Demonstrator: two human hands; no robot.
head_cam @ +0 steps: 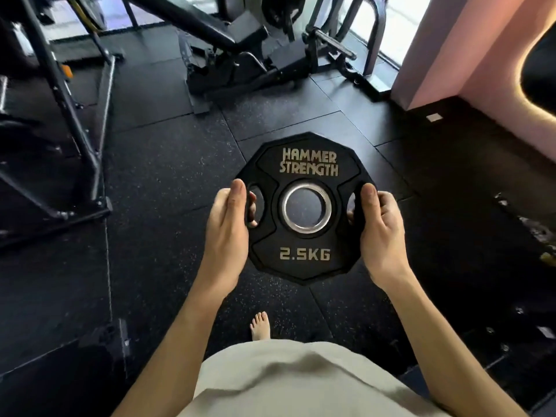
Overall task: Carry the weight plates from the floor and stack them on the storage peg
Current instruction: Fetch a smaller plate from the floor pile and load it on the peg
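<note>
Left hand (227, 233) and right hand (380, 233), at the centre of the frame, each grip one side of a black weight plate (304, 263); the thumbs lie over the upper face at the rim and the fingers curl underneath, with fingertips visible through the two oval grip slots. The plate is many-sided, marked "HAMMER STRENGTH" above and "2.5KG" below a bright metal centre ring (307, 209), and is held face-up, clear of the floor, in front of the person's body. Bare forearms run from the hands toward the lower edge, where a pale shirt (301, 383) fills the bottom centre. A bare foot (260, 326) stands on the black speckled rubber floor tiles (168, 182) just below the plate. Black machine frames (75, 115) occupy the upper left, a further machine base (240, 61) the upper centre, and a pink wall (481, 55) the upper right.
</note>
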